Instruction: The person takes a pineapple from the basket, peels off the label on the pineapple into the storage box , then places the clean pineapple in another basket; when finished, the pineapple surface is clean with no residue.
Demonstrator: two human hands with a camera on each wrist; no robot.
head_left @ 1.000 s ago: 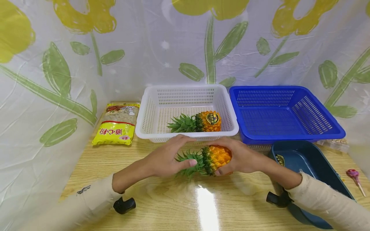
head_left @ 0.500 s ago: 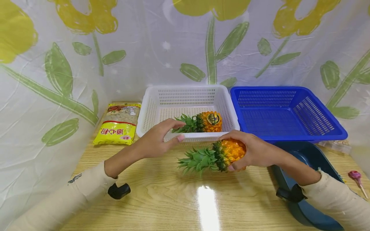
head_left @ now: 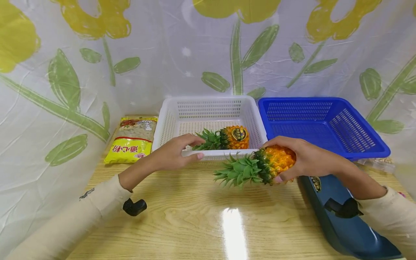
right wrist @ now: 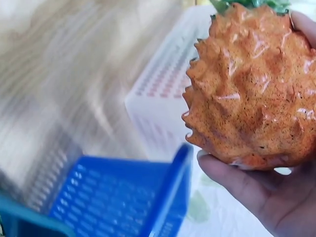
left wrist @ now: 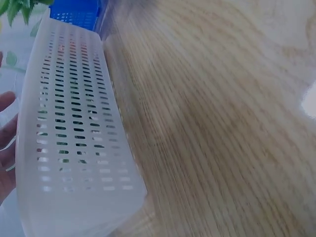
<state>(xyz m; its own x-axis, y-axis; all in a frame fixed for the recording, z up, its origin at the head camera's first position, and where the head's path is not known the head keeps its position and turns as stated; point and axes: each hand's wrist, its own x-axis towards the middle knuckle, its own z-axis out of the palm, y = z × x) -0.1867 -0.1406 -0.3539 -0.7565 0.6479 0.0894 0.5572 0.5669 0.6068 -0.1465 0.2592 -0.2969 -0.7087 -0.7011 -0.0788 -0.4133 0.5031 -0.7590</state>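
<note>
The left hand (head_left: 173, 152), fingers relaxed, is beside the white basket (head_left: 208, 108) (contact unclear), a labelled pineapple (head_left: 234, 138) inside; a second pineapple (head_left: 277, 160), over the worktop (head_left: 182, 216), is grasped by the right hand (head_left: 308, 159), whose forearm (head_left: 360, 180) partly hides the teal tub (head_left: 325, 213).

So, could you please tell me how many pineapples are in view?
2: one pineapple held in the right hand, a second pineapple lying in the white basket.
</note>
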